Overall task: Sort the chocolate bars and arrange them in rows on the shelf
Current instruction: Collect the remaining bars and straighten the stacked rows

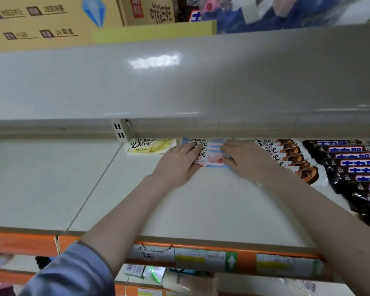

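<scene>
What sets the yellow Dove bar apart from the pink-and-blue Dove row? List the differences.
1. The yellow Dove bar lies alone at the back of the shelf; the pink-and-blue Dove row is several overlapping bars.
2. The yellow bar is untouched; the left hand and right hand rest on the pink-and-blue row's two ends.
3. Wrappers differ: pale yellow versus pink with blue edges.

Both carry the Dove logo and lie flat.

The white metal shelf (201,206) lies bare from its orange front edge back to the bars, and bare on the left panel too. Along the back stand a yellow-wrapped bar (150,146), a pink-and-blue row (212,155) and a brown-and-white row (291,157); black-wrapped bars (355,167) fill the right side. The grey shelf above (179,82) overhangs, limiting headroom.
</scene>
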### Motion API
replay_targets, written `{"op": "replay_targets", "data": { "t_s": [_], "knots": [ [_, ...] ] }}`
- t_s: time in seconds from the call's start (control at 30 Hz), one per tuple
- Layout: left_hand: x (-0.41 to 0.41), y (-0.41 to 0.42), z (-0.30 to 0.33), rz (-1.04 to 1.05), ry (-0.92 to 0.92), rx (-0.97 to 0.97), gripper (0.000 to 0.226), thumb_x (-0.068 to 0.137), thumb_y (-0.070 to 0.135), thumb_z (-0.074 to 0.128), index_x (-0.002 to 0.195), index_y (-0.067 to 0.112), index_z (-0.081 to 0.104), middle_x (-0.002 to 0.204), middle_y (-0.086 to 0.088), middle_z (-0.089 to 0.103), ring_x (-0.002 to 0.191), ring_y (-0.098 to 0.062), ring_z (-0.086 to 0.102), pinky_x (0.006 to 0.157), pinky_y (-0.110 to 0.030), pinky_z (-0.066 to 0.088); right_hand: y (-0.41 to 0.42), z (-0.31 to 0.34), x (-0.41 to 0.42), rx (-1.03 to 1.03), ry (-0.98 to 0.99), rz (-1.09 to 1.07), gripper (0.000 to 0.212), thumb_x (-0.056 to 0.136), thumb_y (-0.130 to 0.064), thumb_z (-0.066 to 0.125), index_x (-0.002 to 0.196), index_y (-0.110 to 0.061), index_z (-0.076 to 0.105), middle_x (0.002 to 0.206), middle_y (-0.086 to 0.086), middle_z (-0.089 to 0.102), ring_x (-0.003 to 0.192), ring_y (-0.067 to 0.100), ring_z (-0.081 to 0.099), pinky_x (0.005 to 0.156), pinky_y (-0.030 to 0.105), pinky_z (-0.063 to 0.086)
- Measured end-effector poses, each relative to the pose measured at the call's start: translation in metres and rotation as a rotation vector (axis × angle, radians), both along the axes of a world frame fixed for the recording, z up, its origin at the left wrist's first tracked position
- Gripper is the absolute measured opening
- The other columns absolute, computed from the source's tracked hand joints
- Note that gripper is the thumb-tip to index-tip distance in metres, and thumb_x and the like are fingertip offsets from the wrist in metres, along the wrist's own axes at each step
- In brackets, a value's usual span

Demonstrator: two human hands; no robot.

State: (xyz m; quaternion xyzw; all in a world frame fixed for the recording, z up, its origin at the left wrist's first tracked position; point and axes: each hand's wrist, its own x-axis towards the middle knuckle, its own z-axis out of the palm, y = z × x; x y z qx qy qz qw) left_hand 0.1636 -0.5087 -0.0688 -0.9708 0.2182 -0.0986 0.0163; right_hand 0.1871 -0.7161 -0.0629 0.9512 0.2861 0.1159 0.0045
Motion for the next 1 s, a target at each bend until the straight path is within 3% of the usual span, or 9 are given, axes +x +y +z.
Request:
{"op": "replay_targets", "data": {
  "t_s": [0.23,0.4,0.83,1.0],
  "knots": [
    [-0.003,0.017,0.001,0.17,-0.069,-0.131,0.054,0.097,0.032,0.039,0.141,0.002,0.029,0.145,-0.017,0.035,0.137,-0.028,0.027,0.112,-0.034,0.018,-0.003,-0.005,-0.008,0.027,-0.035,-0.057,0.035,0.095,-0.029,0.033,0.116,-0.011,0.054,0.119,0.006,0.058,0.114,0.022,0.049,0.094,0.03,0.031],
    [0.009,0.046,-0.005,0.348,0.047,-0.148,0.056,0.099,0.036,0.032,0.144,0.005,0.024,0.152,-0.014,0.025,0.141,-0.027,0.018,0.114,-0.037,0.014,0.001,-0.003,-0.01,0.033,-0.025,-0.078,0.032,0.095,-0.027,0.033,0.113,-0.012,0.053,0.114,0.005,0.059,0.108,0.023,0.051,0.091,0.031,0.035],
    [0.006,0.055,-0.01,0.334,0.069,-0.226,0.054,0.099,0.036,0.035,0.146,0.012,0.026,0.154,-0.013,0.023,0.143,-0.026,0.017,0.114,-0.031,0.01,0.005,0.0,-0.01,0.055,-0.01,-0.115,0.028,0.093,-0.03,0.038,0.109,-0.013,0.054,0.115,0.005,0.058,0.111,0.023,0.051,0.093,0.03,0.034],
    [-0.008,0.045,0.0,0.382,0.074,-0.217,0.056,0.096,0.036,0.04,0.145,0.012,0.025,0.154,-0.011,0.022,0.143,-0.025,0.017,0.113,-0.034,0.018,0.004,0.007,-0.021,0.104,-0.032,-0.228,0.037,0.093,-0.033,0.04,0.12,-0.011,0.051,0.118,0.008,0.057,0.112,0.026,0.05,0.093,0.031,0.034]
  ]
}}
